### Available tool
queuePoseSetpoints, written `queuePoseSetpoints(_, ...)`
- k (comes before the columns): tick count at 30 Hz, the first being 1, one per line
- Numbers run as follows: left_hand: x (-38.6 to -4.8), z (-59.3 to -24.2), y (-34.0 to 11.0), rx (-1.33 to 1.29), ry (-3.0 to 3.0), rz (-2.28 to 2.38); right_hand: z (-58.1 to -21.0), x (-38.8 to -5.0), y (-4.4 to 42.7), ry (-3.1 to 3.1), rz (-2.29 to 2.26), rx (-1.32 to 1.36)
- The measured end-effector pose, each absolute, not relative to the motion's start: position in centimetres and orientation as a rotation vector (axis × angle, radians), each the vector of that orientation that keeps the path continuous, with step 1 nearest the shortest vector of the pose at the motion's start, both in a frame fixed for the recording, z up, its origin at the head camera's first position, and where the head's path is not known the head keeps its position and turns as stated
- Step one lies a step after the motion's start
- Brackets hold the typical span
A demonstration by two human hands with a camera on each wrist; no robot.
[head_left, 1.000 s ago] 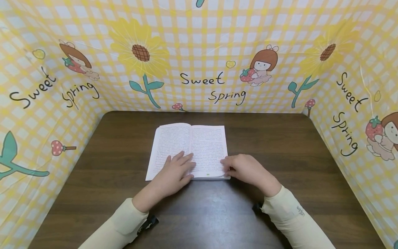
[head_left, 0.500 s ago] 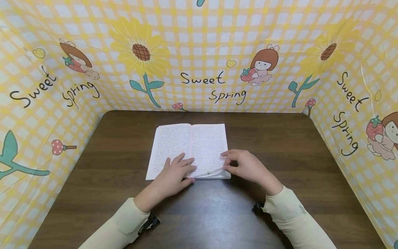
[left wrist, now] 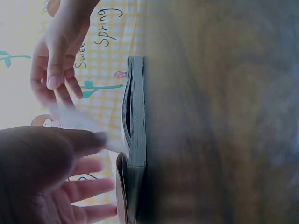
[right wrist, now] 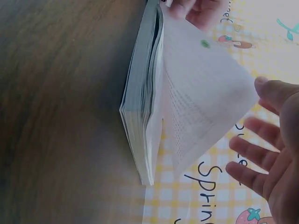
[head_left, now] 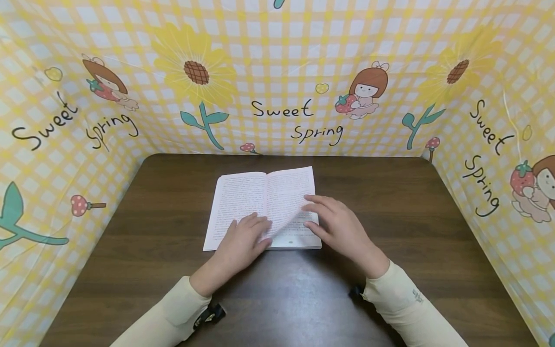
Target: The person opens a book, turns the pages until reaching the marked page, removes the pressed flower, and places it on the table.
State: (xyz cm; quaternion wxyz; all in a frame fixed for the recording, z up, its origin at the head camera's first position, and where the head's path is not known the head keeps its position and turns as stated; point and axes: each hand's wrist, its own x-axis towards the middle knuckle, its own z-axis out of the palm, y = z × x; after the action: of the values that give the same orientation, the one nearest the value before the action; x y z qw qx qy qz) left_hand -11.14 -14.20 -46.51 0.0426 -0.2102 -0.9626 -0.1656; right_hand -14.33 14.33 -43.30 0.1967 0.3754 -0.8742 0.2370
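Observation:
An open book [head_left: 240,193] lies on the table with one right-hand page [right wrist: 210,93] raised and curving toward the spine. My left hand [head_left: 243,241] rests with spread fingers over the lower part of the book near the spine. At the book's right side, my right hand [head_left: 342,226] has its fingers extended and apart, with fingertips against the lifted page's edge; thumb and fingers stand separated. In the right wrist view, the thumb of my right hand [right wrist: 280,140] is at the page's corner. The left wrist view has my left hand [left wrist: 51,172] beside the book's edge [left wrist: 136,112].
The dark wooden table [head_left: 173,193] surrounds the book. A yellow checked cloth [head_left: 277,58] with printed flowers and figures stands along the table's back and both sides. Black straps [head_left: 210,314] show under the pale sleeves.
The right-hand page has risen from its lower corner and curls leftward, uncovering the page below. My right hand has moved up and slightly left, its fingers spreading. My left hand has barely moved.

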Motion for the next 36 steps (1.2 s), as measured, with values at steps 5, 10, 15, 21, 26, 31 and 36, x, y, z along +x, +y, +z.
queuePoseSetpoints(5, -11.3, -46.2, -14.4, -0.58, -2.804, -0.52, -43.3, -14.6, 14.7, -2.544, 0.678, 0.958)
queuePoseSetpoints(10, -11.1, -45.7, -14.7, -0.502, -2.778, -0.258, -43.7, -14.7, 14.9, -2.682, 0.619, 0.97)
queuePoseSetpoints(15, -10.8, -45.4, -14.9, -0.424, -2.811, -0.103, -44.3, -14.9, 14.8, -2.769, 0.543, 1.023)
queuePoseSetpoints(21, -10.7, -45.2, -15.1, -0.437, -2.872, -0.105, -44.8, -15.0, 15.0, -2.828, 0.485, 1.106)
queuePoseSetpoints(26, -10.8, -45.3, -15.1, -0.529, -2.961, -0.227, -45.1, -14.9, 15.0, -2.917, 0.462, 1.171)
queuePoseSetpoints(31, -10.8, -45.3, -15.1, -0.601, -3.069, -0.357, -45.5, -14.9, 15.0, -2.978, 0.444, 1.181)
queuePoseSetpoints(36, -10.8, -45.2, -15.1, -0.606, -3.151, -0.414, -45.8, -14.9, 15.0, -2.986, 0.415, 1.198)
